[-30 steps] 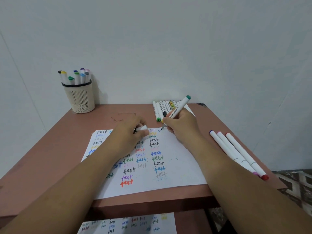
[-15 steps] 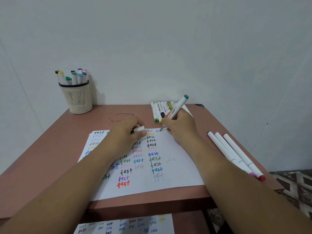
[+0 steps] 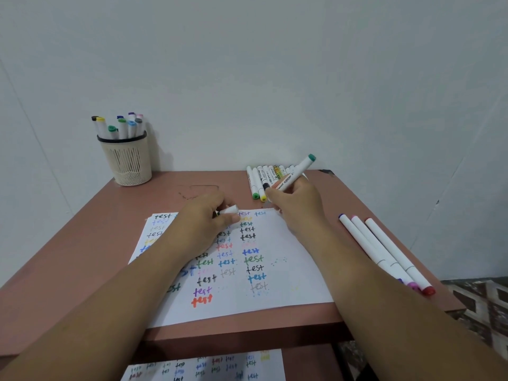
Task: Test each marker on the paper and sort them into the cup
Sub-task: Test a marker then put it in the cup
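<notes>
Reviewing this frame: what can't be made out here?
Head view only:
- Tip of the green-capped marker: hidden behind the right hand, so contact with the paper is unclear.
- Marker cap: mostly covered by the left hand.
- Labels on the row of markers: too small.
- Lower sheet: cut off by the bottom edge.

A pen cup (image 3: 128,160) stands upper left on the worktop (image 3: 82,243); the paper (image 3: 288,276) lies at centre, loose markers (image 3: 264,180) behind it, three markers (image 3: 382,250) to its right.
</notes>
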`<state>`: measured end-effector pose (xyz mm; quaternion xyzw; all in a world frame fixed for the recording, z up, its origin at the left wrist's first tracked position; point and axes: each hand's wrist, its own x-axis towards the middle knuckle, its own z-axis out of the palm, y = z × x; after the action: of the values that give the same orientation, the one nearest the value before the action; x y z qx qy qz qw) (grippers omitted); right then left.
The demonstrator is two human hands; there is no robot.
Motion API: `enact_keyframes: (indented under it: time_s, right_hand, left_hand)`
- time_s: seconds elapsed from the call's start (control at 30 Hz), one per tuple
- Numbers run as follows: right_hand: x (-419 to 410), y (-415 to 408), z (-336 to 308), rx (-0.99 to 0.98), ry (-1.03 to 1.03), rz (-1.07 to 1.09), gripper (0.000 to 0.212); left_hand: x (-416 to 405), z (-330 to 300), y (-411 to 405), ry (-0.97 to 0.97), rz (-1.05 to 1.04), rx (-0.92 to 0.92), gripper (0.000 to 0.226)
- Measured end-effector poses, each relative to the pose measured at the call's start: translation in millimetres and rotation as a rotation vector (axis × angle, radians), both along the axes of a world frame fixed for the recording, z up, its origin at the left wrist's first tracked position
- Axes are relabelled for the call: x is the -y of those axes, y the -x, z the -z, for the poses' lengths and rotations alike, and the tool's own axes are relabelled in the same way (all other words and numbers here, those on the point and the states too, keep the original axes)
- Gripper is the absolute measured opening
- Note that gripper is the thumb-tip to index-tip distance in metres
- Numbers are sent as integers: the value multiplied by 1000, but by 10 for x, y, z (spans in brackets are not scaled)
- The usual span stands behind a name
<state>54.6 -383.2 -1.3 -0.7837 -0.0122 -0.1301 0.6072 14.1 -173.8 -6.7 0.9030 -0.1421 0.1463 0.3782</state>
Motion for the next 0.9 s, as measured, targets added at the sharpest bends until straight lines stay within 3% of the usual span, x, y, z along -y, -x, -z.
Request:
enact_keyframes:
  time_s: [0.13, 0.23, 0.43, 0.6, 0.77, 0.9]
  right_hand:
    - [15, 84, -76, 47, -332, -176, 13]
    - [-36, 160, -123, 30, -416, -330, 20]
    - [-89, 205, -139, 10, -370, -418, 19]
    - [-121, 232, -108, 2, -192, -465, 24]
    - [-157, 248, -102, 14, -193, -454, 33]
    - [-182, 254, -118, -49, -196, -452, 28]
  left_hand:
    - [1, 6, 1, 33, -36, -33, 10]
    - [1, -13, -3, 59, -45, -49, 17]
    - [-2, -27, 10, 72, -30, -29, 18]
    - [9, -54, 60, 18, 6, 19, 14]
    - [12, -49, 115, 56, 3, 130, 17]
    - [12, -43, 90, 30, -26, 128, 10]
